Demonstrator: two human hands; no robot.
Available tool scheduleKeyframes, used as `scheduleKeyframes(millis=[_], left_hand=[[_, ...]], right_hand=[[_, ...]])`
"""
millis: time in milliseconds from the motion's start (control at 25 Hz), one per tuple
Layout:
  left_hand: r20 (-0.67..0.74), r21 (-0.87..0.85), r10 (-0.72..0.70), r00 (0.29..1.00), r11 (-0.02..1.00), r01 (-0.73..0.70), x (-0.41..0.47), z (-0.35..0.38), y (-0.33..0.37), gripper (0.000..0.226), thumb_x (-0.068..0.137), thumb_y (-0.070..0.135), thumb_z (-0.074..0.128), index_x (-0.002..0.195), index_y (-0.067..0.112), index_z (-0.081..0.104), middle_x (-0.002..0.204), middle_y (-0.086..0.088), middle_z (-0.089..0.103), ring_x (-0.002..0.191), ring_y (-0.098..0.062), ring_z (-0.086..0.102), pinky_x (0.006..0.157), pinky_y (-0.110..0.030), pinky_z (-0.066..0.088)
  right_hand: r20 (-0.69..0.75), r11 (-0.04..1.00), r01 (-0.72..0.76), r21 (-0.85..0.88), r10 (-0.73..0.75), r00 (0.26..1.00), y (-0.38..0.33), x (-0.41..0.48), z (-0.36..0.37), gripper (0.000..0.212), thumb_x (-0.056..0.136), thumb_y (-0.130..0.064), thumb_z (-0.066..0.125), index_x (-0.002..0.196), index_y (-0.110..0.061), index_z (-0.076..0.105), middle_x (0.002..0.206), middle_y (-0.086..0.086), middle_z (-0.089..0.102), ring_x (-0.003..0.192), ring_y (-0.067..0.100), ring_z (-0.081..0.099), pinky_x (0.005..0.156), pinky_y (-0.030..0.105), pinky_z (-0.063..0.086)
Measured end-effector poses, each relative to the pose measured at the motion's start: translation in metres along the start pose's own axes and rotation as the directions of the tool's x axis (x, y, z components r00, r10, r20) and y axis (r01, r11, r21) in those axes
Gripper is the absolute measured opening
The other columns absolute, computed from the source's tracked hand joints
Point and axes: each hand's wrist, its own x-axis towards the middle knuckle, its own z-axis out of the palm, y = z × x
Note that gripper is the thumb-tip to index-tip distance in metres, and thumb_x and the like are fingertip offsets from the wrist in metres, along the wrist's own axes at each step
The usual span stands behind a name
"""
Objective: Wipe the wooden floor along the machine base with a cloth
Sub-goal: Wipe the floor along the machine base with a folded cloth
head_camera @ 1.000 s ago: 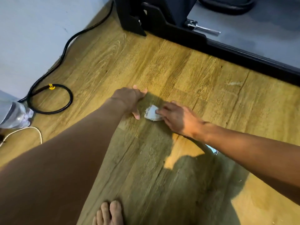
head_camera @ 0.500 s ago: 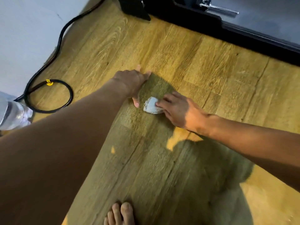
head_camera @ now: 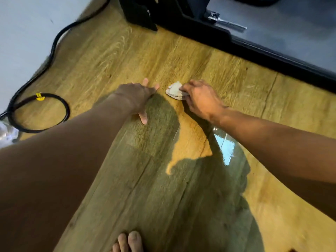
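A small crumpled white cloth [head_camera: 175,91] lies on the wooden floor [head_camera: 112,57], and my right hand [head_camera: 201,98] grips it with curled fingers and presses it down. My left hand [head_camera: 139,96] rests flat on the floor just left of the cloth, fingers spread. The black machine base [head_camera: 263,51] runs diagonally across the top right, a plank's width beyond the cloth.
A black cable [head_camera: 54,42] runs along the white wall at the left and ends in a coil [head_camera: 39,113] with a yellow tie. A clear plastic bottle [head_camera: 7,132] lies at the left edge. A metal pin [head_camera: 227,23] sticks out on the machine. My bare toes [head_camera: 130,241] show at the bottom.
My right hand has slid the cloth forward and to the right, nearer the machine base. My left hand stays planted on the floor.
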Motion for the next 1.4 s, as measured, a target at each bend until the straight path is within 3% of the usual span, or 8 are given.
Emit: scheduleKeyframes(millis=[80,240,480,680,880,1200,1320,1400], left_hand=[[-0.007,-0.015,0.002,1.000,1.000,-0.002,0.000,0.001,-0.002,0.135,0.047,0.056,0.086,0.149,0.043,-0.001,0.160,0.001,0.003,0.135,-0.031,0.036,0.094,-0.044,0.043],[-0.037,0.000,0.004,0.999,1.000,-0.004,0.006,0.010,-0.006,0.139,0.046,0.059,0.085,0.149,0.040,-0.005,0.159,0.008,-0.003,0.137,-0.029,0.033,0.094,-0.044,0.042],[-0.042,0.021,0.038,0.998,0.999,-0.037,0.013,0.012,-0.007,0.142,0.049,0.060,0.082,0.149,0.033,-0.015,0.158,0.006,-0.011,0.144,-0.035,0.014,0.109,-0.046,0.029],[0.008,-0.009,0.018,1.000,1.000,-0.018,0.009,0.008,-0.001,0.142,0.049,0.055,0.084,0.149,0.032,-0.015,0.158,0.006,-0.014,0.144,-0.036,0.011,0.109,-0.049,0.033],[0.019,-0.006,0.017,1.000,1.000,-0.017,0.007,0.004,0.002,0.140,0.052,0.052,0.083,0.148,0.032,-0.017,0.157,0.004,-0.017,0.143,-0.038,0.009,0.111,-0.048,0.030],[0.028,-0.077,0.029,0.999,0.997,-0.027,0.009,0.008,-0.002,0.140,0.052,0.050,0.085,0.148,0.033,-0.016,0.155,0.004,-0.020,0.144,-0.037,0.005,0.112,-0.050,0.027],[0.001,-0.076,0.032,0.999,0.997,-0.032,0.009,0.010,-0.004,0.141,0.050,0.052,0.085,0.148,0.034,-0.015,0.156,0.005,-0.018,0.144,-0.036,0.007,0.111,-0.051,0.029],[-0.012,-0.081,0.041,0.999,0.996,-0.041,0.008,0.011,-0.006,0.141,0.050,0.053,0.084,0.148,0.034,-0.015,0.156,0.006,-0.017,0.144,-0.035,0.008,0.110,-0.051,0.031]], right_hand=[[0.032,1.000,-0.004,-0.001,0.005,0.999,-0.016,-0.005,0.005,0.033,0.086,-0.008,0.052,0.118,-0.012,0.055,0.117,0.012,0.053,0.105,0.029,0.051,0.087,0.039,0.047],[0.090,0.929,0.366,0.054,-0.370,0.925,-0.019,-0.026,0.012,0.028,0.089,-0.010,0.056,0.117,-0.012,0.058,0.110,0.011,0.057,0.090,0.025,0.054,0.067,0.037,0.053],[-0.103,0.998,-0.063,0.021,0.065,0.993,0.025,0.052,0.015,0.032,0.089,-0.006,0.051,0.119,-0.014,0.059,0.114,0.011,0.059,0.101,0.028,0.055,0.093,0.038,0.043],[-0.019,0.937,0.334,0.105,-0.334,0.942,0.015,0.016,0.017,0.027,0.090,-0.011,0.056,0.117,-0.013,0.062,0.109,0.006,0.061,0.087,0.019,0.052,0.074,0.032,0.050],[-0.121,0.999,0.043,0.013,-0.041,0.992,0.069,0.092,0.002,0.028,0.095,-0.016,0.050,0.121,-0.014,0.061,0.120,0.008,0.061,0.103,0.025,0.055,0.090,0.036,0.044],[-0.148,0.992,-0.065,-0.106,0.049,0.988,0.091,0.133,-0.006,0.029,0.093,-0.009,0.051,0.121,-0.013,0.060,0.119,0.009,0.059,0.101,0.031,0.054,0.079,0.042,0.051],[-0.192,0.976,-0.216,0.002,0.213,0.958,0.082,0.132,0.003,0.033,0.089,0.000,0.047,0.117,-0.012,0.061,0.115,0.010,0.058,0.100,0.032,0.053,0.079,0.041,0.050],[-0.178,0.989,-0.128,0.079,0.141,0.974,0.055,0.119,0.014,0.031,0.090,-0.003,0.049,0.116,-0.013,0.062,0.116,0.011,0.058,0.103,0.030,0.053,0.086,0.042,0.049]])
